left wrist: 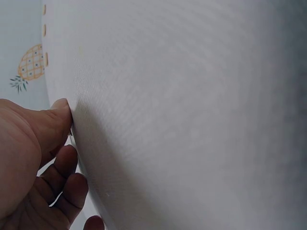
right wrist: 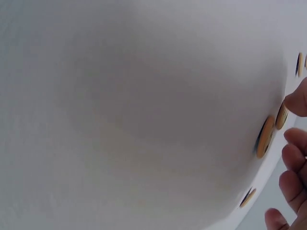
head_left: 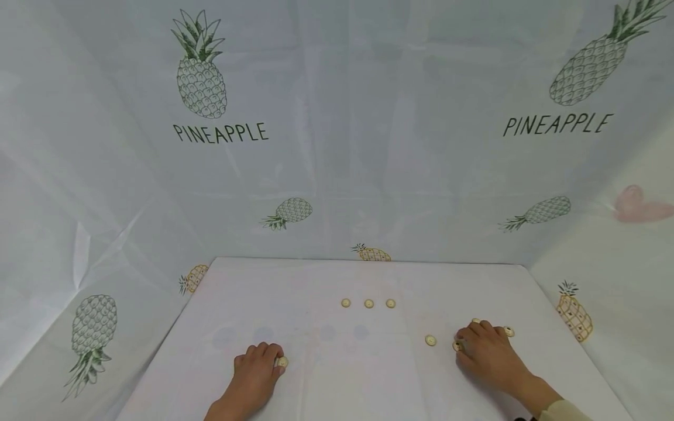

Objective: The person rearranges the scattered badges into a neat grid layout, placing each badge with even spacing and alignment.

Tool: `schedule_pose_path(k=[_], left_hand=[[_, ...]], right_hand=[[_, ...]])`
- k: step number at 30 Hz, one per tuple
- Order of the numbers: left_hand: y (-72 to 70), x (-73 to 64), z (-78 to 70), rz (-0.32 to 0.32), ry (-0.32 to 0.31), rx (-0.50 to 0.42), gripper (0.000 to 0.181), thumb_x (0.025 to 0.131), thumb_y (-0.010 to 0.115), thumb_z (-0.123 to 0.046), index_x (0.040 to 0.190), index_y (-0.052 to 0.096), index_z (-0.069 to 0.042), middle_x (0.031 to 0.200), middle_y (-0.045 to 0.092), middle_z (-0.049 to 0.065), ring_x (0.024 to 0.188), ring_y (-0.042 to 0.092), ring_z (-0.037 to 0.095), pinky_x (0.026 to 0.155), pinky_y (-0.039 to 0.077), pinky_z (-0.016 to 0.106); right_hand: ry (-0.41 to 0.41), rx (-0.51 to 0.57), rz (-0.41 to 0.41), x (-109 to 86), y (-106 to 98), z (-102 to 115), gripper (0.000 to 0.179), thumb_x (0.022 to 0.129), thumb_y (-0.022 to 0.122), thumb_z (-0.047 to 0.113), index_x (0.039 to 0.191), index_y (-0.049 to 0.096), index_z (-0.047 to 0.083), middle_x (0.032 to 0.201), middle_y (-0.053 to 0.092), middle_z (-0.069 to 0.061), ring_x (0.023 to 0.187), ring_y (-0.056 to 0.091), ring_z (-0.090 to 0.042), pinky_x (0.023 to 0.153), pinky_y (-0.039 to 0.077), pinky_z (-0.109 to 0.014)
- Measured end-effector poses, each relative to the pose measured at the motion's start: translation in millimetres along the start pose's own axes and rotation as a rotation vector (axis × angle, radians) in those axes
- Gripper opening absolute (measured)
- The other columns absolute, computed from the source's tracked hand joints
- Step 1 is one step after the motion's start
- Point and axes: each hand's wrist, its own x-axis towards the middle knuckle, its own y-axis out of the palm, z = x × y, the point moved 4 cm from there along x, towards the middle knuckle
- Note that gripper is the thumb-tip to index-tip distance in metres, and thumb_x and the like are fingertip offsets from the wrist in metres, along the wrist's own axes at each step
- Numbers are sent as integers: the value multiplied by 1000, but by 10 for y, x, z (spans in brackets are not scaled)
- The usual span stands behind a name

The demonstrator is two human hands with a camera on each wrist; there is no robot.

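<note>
My left hand (head_left: pixel 254 374) pinches a round pale wooden button (head_left: pixel 282 362) between thumb and fingers, low over the white table; in the left wrist view the thumb (left wrist: pixel 57 117) hides most of it. On the right, my right hand (head_left: pixel 488 355) reaches down among several like buttons, its fingers bent and spread. One button (head_left: pixel 457 346) lies at its thumb, another (head_left: pixel 476 320) shows just past the fingertips, and a third (head_left: pixel 508 331) is to its right. In the right wrist view the thumb (right wrist: pixel 298 101) overlaps a button (right wrist: pixel 282 115), with a nearer button (right wrist: pixel 265 136) beside it.
Three buttons lie in a row toward the back of the table (head_left: pixel 242 286): one at left (head_left: pixel 346 303), one in the middle (head_left: pixel 369 304), one at right (head_left: pixel 391 303). Another button (head_left: pixel 430 340) lies left of my right hand. Pineapple-printed cloth (head_left: pixel 347 146) hangs around the table.
</note>
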Motion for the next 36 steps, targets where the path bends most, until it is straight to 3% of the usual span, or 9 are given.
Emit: schedule_pose_path(k=[10, 27, 36], left_hand=[[-4, 2, -8, 4, 3, -1, 25, 92, 81, -25, 108, 62, -21, 98, 57, -7, 90, 50, 17, 80, 44, 55], [-10, -2, 4, -20, 10, -1, 24, 92, 82, -24, 107, 63, -22, 96, 56, -8, 89, 50, 15, 79, 44, 53], [-18, -6, 1, -18, 17, -13, 24, 93, 81, -24, 108, 63, -20, 96, 57, -8, 90, 51, 16, 80, 45, 56]], right_hand=[[-120, -20, -53, -16, -24, -28, 18, 82, 89, 24, 92, 75, 27, 96, 66, 13, 95, 57, -14, 78, 45, -43], [-58, -13, -26, 55, 25, -37, 16, 82, 87, 23, 89, 73, 25, 91, 63, 12, 92, 56, -15, 81, 47, -47], [-90, -35, -97, 195, -46, -27, 21, 81, 90, 21, 91, 71, 22, 90, 61, 9, 89, 54, -17, 78, 46, -48]])
